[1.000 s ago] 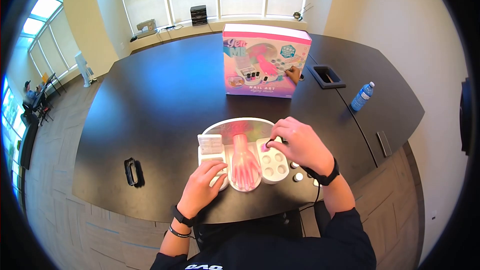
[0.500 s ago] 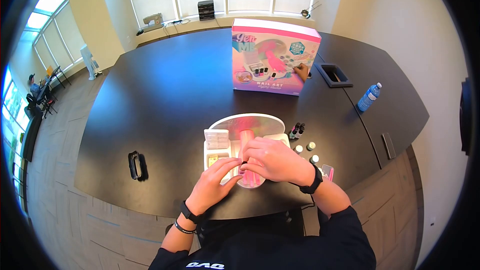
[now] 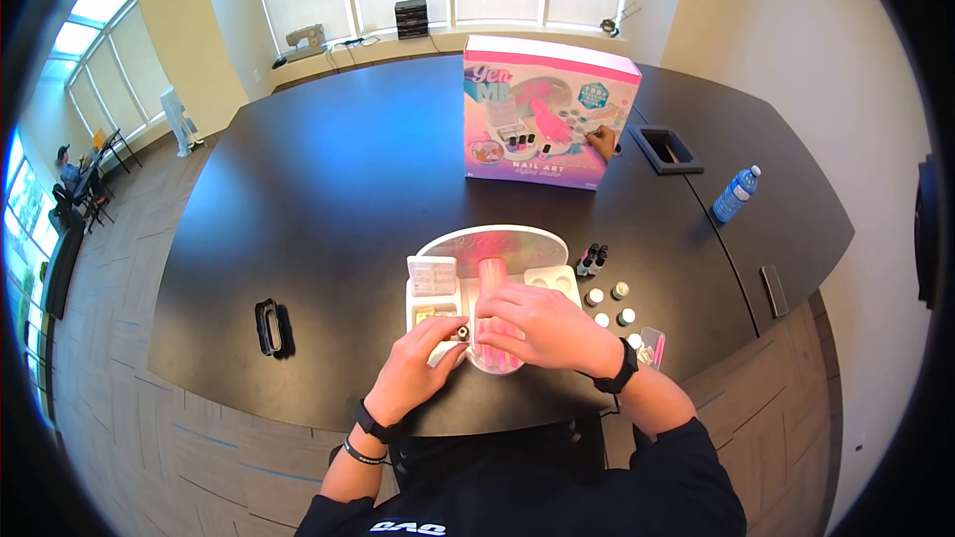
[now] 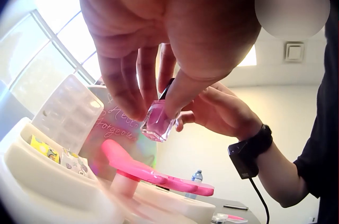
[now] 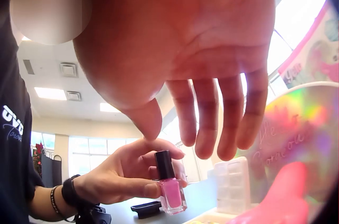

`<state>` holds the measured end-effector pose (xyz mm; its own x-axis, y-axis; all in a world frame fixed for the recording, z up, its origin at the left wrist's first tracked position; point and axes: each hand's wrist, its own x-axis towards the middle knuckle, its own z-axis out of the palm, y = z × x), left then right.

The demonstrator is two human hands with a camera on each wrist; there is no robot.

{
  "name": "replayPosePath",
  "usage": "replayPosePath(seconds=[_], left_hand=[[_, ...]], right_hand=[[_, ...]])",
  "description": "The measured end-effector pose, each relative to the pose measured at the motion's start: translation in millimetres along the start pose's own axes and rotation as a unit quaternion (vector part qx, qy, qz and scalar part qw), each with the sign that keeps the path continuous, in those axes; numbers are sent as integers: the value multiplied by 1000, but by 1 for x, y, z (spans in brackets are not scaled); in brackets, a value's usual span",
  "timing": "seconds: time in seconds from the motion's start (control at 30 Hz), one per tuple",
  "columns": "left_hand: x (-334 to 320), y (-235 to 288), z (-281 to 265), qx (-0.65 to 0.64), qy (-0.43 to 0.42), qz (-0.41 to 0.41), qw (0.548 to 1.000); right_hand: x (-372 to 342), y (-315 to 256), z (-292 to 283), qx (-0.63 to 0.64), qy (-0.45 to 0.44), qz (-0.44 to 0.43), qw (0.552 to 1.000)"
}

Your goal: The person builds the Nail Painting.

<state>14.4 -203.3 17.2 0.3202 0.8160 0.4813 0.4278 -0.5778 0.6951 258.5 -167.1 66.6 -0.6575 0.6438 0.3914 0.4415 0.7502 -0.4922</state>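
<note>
A small clear bottle of pink polish with a black cap (image 5: 172, 195) is pinched between the thumb and fingers of my left hand (image 3: 418, 363), tilted, as the left wrist view also shows (image 4: 158, 123). Just right of it, my right hand (image 3: 552, 328) hovers over the pink model hand (image 3: 492, 278), its fingers loosely extended with nothing between them in the right wrist view (image 5: 196, 65). Behind stands the shiny curved backboard (image 3: 537, 241). Beside my left hand, the white base (image 3: 411, 303) carries a clear upright case (image 3: 432, 275) and yellow packets (image 4: 45, 148).
Dark-capped bottles (image 3: 592, 260), several small white-lidded pots (image 3: 626, 317) and a clear box with pink pieces (image 3: 652, 346) lie to the right. A large pink box (image 3: 542, 119) stands behind, a water bottle (image 3: 736, 195) at right, a black object (image 3: 269, 328) at left.
My right hand has moved left from the round wells to the bottle, then let go of its black cap and drawn slightly right. My left hand has shifted slightly left with the bottle since half a second ago.
</note>
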Motion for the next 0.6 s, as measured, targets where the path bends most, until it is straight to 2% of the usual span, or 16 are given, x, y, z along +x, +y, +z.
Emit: replayPosePath(seconds=[0.1, 0.3, 0.5, 0.6], left_hand=[[-4, -9, -5, -4, 6, -19, 1000], [-8, -19, -21, 30, 32, -16, 999], [-15, -27, -31, 44, 45, -47, 997], [-16, -34, -33, 46, 43, -57, 996]], right_hand=[[-7, 4, -7, -11, -5, 17, 1000], [-26, 17, -28, -63, 49, 54, 995], [-47, 30, -47, -100, 59, 159, 980], [-56, 38, -51, -118, 76, 154, 978]])
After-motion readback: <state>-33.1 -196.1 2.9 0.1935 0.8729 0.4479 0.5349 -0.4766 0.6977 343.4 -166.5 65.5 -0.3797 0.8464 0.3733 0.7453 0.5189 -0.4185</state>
